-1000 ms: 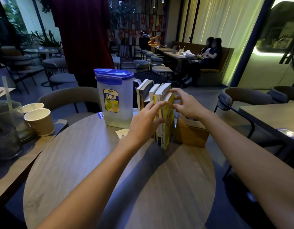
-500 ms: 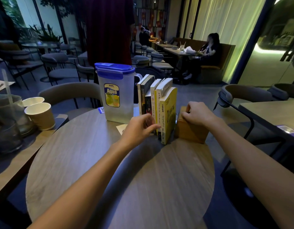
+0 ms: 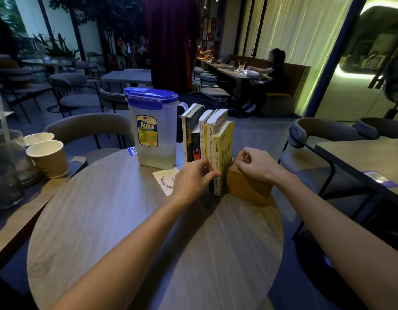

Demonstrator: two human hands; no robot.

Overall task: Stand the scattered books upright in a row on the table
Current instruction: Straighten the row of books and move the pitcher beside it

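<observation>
Several books (image 3: 207,139) stand upright in a row at the far side of the round wooden table (image 3: 131,238), spines toward me. The nearest, rightmost one is a thick yellow book (image 3: 223,153). My left hand (image 3: 193,177) presses its fingertips against the lower spines of the row. My right hand (image 3: 255,166) rests curled on top of a wooden box (image 3: 249,189), which sits against the yellow book's right side. A clear plastic jug (image 3: 154,128) with a blue lid stands at the row's left end.
A small printed card (image 3: 165,181) lies on the table by my left hand. Paper cups (image 3: 47,157) and glassware (image 3: 8,166) sit on the adjoining table at left. Chairs (image 3: 86,130) ring the table; another table (image 3: 367,159) is at right. A person stands beyond the jug.
My right hand dropped from the top of the yellow book onto the wooden box. My left hand slid down from the upper spines to the base of the row.
</observation>
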